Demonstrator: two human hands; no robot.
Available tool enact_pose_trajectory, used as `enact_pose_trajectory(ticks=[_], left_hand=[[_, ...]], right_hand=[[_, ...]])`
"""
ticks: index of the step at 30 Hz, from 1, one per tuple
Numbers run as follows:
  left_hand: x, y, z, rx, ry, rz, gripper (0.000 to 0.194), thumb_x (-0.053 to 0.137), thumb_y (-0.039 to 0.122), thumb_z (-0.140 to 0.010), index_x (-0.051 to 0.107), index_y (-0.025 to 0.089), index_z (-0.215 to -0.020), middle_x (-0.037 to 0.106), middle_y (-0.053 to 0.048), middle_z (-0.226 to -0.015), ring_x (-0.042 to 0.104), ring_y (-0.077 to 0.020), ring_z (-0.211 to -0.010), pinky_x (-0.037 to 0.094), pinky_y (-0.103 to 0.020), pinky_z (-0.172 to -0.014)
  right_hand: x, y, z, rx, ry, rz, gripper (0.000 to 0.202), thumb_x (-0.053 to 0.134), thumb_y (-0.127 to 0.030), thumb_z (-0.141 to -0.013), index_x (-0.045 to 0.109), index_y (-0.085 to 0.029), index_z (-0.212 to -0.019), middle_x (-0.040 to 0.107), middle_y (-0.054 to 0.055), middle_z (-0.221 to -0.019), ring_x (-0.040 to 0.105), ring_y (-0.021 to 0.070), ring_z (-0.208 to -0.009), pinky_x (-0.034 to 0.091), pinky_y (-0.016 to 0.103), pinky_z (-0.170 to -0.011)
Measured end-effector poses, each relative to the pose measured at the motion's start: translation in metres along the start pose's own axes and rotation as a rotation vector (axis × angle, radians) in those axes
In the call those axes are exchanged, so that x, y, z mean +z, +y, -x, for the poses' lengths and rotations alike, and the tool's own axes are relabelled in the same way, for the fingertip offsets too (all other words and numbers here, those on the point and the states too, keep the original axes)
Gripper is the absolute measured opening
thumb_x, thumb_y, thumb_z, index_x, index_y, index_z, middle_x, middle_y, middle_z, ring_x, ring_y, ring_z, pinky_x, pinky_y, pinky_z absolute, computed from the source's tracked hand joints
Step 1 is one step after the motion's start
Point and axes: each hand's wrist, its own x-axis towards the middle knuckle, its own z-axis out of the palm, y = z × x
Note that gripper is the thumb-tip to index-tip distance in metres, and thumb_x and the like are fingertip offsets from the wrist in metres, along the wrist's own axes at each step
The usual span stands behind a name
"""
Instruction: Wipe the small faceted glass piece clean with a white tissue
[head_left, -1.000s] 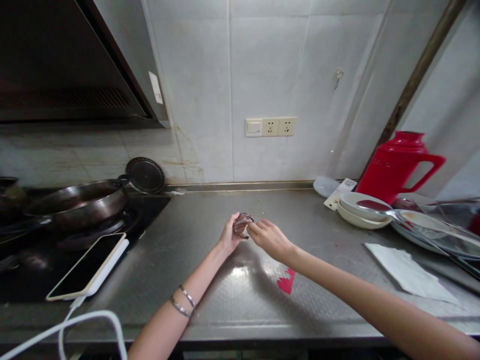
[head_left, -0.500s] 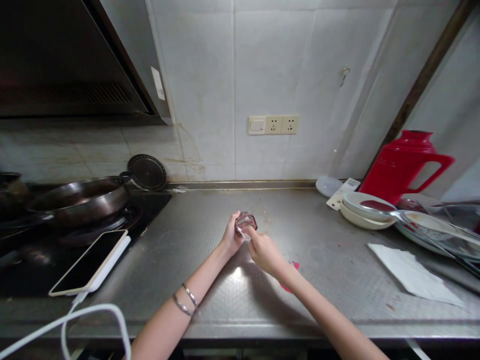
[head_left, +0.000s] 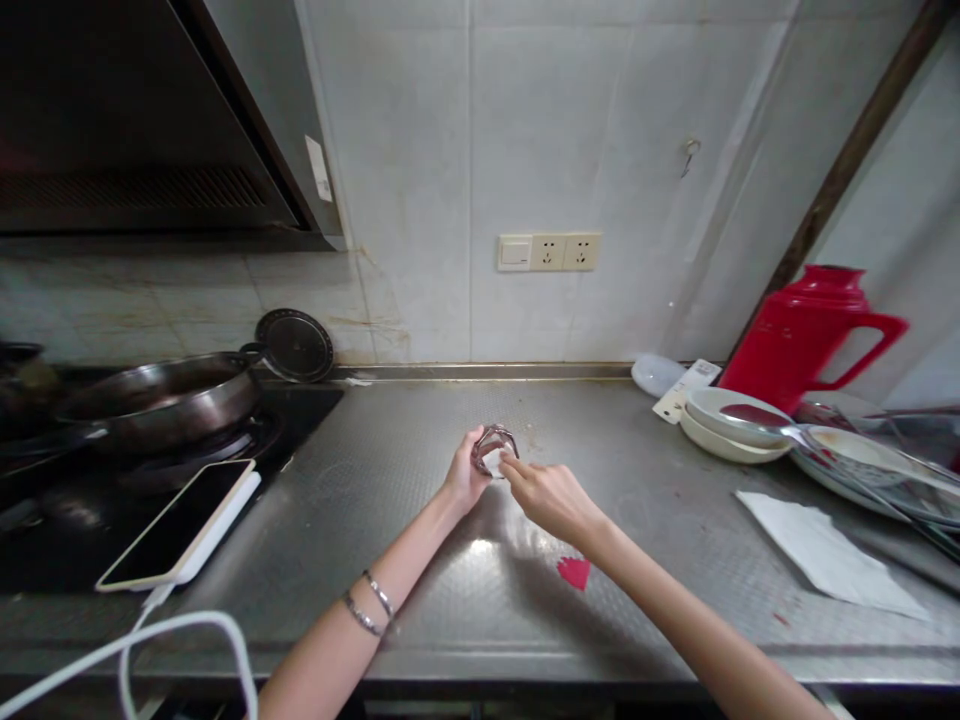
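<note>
My left hand [head_left: 466, 472] is wrapped round a small dark-rimmed glass [head_left: 493, 436] with a faceted mouth, tilted so that its opening faces me. At that mouth, the fingers of my right hand [head_left: 551, 500] are pinched on a small white tissue [head_left: 493, 461], part of which lies inside the rim. The tissue's exact shape is hard to make out. Below my right forearm a torn red scrap [head_left: 574, 572] lies flat on the steel counter [head_left: 420, 420].
On the left are a hob with a steel pan [head_left: 169, 405] and a phone [head_left: 176, 525] trailing a white cable [head_left: 184, 622]. To the right stand a red thermos jug [head_left: 802, 335], stacked bowls [head_left: 731, 440], plates with utensils, and a folded white paper [head_left: 829, 550].
My right hand has shifted slightly right and its wrist has turned, uncovering more of the glass's mouth and the red scrap. My left hand stays nearly still.
</note>
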Motion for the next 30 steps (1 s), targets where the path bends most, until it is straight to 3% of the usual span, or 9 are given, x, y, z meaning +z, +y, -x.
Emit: enact_pose_trajectory(ticks=[4, 7, 11, 14, 19, 21, 25, 28, 30], left_hand=[[0.004, -0.004, 0.004, 0.041, 0.016, -0.020, 0.033, 0.060, 0.038, -0.076, 0.067, 0.009, -0.089, 0.070, -0.008, -0.074, 0.064, -0.0162, -0.062, 0.046, -0.026, -0.062], [0.005, -0.008, 0.004, 0.043, 0.051, 0.014, 0.031, 0.060, 0.039, -0.076, 0.066, 0.009, -0.085, 0.069, -0.008, -0.072, 0.064, -0.0167, -0.063, 0.047, -0.026, -0.063], [0.002, -0.012, 0.003, -0.043, 0.054, 0.038, 0.040, 0.056, 0.049, -0.079, 0.065, 0.011, -0.078, 0.068, -0.007, -0.070, 0.064, -0.0172, -0.062, 0.049, -0.029, -0.065], [0.003, -0.011, 0.003, -0.053, -0.033, 0.056, 0.041, 0.052, 0.049, -0.083, 0.066, 0.010, -0.082, 0.069, -0.010, -0.077, 0.065, -0.0187, -0.070, 0.049, -0.030, -0.070], [0.002, 0.003, 0.001, -0.101, -0.186, 0.077, 0.036, 0.045, 0.039, -0.086, 0.065, 0.010, -0.095, 0.070, -0.014, -0.094, 0.066, -0.0223, -0.077, 0.049, -0.034, -0.070], [-0.001, 0.011, -0.002, -0.164, -0.164, 0.047, 0.044, 0.044, 0.047, -0.086, 0.064, 0.010, -0.094, 0.070, -0.014, -0.086, 0.065, -0.0226, -0.072, 0.049, -0.033, -0.065], [-0.012, 0.018, -0.007, -0.419, -0.117, -0.096, 0.058, 0.046, 0.065, -0.079, 0.064, 0.010, -0.087, 0.066, -0.009, -0.061, 0.060, -0.0202, -0.053, 0.050, -0.038, -0.061], [-0.017, 0.013, -0.010, -0.507, -0.099, -0.178, 0.047, 0.054, 0.059, -0.077, 0.064, 0.013, -0.081, 0.064, -0.006, -0.057, 0.060, -0.0200, -0.051, 0.052, -0.044, -0.064], [-0.017, 0.008, -0.012, -0.462, -0.056, -0.191, 0.034, 0.058, 0.047, -0.079, 0.064, 0.013, -0.081, 0.065, -0.005, -0.059, 0.059, -0.0183, -0.050, 0.052, -0.042, -0.063]], right_hand=[[0.008, -0.021, 0.000, 0.115, 0.011, -0.138, 0.031, 0.036, -0.012, -0.088, 0.051, -0.014, -0.116, 0.066, 0.012, -0.103, 0.066, 0.0190, -0.074, 0.042, 0.024, -0.055], [0.017, -0.037, -0.004, 0.268, 0.121, -0.321, 0.030, 0.038, -0.019, -0.090, 0.053, -0.014, -0.116, 0.069, 0.009, -0.093, 0.066, 0.0183, -0.073, 0.044, 0.024, -0.059], [0.029, -0.043, -0.010, 0.364, 0.278, -0.442, 0.031, 0.045, -0.021, -0.089, 0.052, -0.018, -0.118, 0.065, 0.009, -0.107, 0.065, 0.0175, -0.085, 0.045, 0.023, -0.065], [0.028, -0.035, -0.010, 0.345, 0.207, -0.358, 0.024, 0.042, -0.020, -0.091, 0.056, -0.019, -0.110, 0.063, 0.007, -0.105, 0.065, 0.0160, -0.081, 0.042, 0.021, -0.058], [0.010, -0.002, 0.001, 0.186, 0.111, -0.130, 0.022, 0.040, -0.016, -0.093, 0.055, -0.022, -0.108, 0.064, 0.005, -0.100, 0.063, 0.0138, -0.076, 0.036, 0.020, -0.052], [0.000, 0.013, 0.004, 0.013, 0.069, -0.041, 0.019, 0.040, -0.015, -0.092, 0.056, -0.020, -0.101, 0.064, 0.004, -0.098, 0.061, 0.0150, -0.080, 0.037, 0.021, -0.054], [-0.012, 0.034, 0.002, -0.302, -0.003, 0.129, 0.016, 0.042, -0.016, -0.093, 0.057, -0.018, -0.093, 0.063, 0.006, -0.099, 0.056, 0.0161, -0.083, 0.040, 0.023, -0.057], [-0.013, 0.037, -0.003, -0.407, -0.012, 0.190, 0.014, 0.045, -0.016, -0.091, 0.058, -0.018, -0.089, 0.063, 0.006, -0.098, 0.054, 0.0178, -0.090, 0.042, 0.025, -0.061], [-0.011, 0.034, -0.004, -0.371, -0.001, 0.213, 0.011, 0.048, -0.014, -0.089, 0.058, -0.018, -0.087, 0.062, 0.006, -0.098, 0.052, 0.0197, -0.095, 0.044, 0.026, -0.063]])
